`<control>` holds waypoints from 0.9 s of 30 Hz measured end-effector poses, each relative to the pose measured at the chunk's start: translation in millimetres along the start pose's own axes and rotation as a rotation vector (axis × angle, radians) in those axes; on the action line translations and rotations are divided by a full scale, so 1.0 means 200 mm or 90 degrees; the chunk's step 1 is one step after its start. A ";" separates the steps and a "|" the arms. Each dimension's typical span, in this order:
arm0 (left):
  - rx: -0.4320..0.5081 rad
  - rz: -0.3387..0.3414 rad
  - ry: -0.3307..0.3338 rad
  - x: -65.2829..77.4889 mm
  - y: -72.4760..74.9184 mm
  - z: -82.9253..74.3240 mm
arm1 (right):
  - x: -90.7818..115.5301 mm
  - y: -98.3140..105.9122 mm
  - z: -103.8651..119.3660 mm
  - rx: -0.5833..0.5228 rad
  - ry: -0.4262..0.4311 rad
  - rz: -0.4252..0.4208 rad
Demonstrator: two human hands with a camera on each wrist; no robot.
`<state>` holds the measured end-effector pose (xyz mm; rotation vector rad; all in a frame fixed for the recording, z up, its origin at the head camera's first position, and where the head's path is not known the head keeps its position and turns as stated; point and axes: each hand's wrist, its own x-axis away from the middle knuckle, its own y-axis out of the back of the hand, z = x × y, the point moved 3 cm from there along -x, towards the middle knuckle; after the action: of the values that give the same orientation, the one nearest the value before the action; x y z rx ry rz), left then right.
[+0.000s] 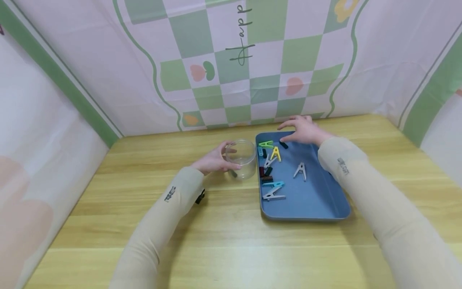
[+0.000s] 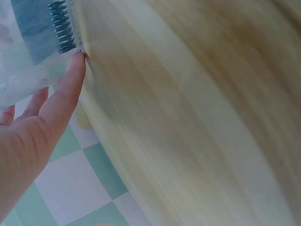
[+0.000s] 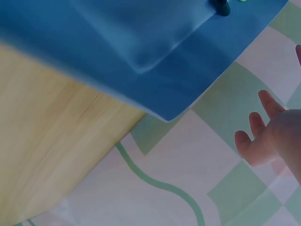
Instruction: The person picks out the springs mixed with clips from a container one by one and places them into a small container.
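My left hand [image 1: 215, 157] grips a clear round jar [image 1: 247, 164] from its left side, thumb and fingers spread around the wall. A dark coil spring [image 2: 62, 27] lies inside the jar, low against its wall. Above the far end of a blue tray [image 1: 310, 200], my right hand [image 1: 304, 131] hangs with fingers apart and nothing between them. Below its thumb a small black piece [image 1: 284, 145] lies in the tray. In the right wrist view, the fingers are loosely bent, clear of the tray's rim.
Along the tray's left side lie a green clip [image 1: 266, 143], a yellow clip [image 1: 276, 153], a light blue clip [image 1: 274, 184], grey clips, and several dark pieces including a spring [image 1: 266, 179]. Another grey clip [image 1: 300, 171] lies mid-tray. A black object [image 1: 200, 196] is by the left sleeve. Patterned cloth [image 1: 231, 92] hangs behind.
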<state>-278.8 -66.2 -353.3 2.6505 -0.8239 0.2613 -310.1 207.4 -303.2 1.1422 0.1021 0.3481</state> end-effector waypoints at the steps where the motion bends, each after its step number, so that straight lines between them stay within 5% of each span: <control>1: 0.001 0.000 -0.001 0.00 0.00 0.00 | -0.01 0.00 0.00 -0.004 0.000 0.000; 14: -0.005 -0.001 -0.007 0.00 0.00 0.00 | -0.07 -0.08 -0.05 -0.051 -0.001 0.012; 27: -0.007 -0.006 0.001 0.00 0.00 0.00 | -0.08 -0.12 -0.11 0.012 -0.050 0.035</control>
<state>-277.9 -66.0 -353.2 2.6429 -0.8097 0.2551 -326.1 212.4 -336.2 1.1781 0.0053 0.3510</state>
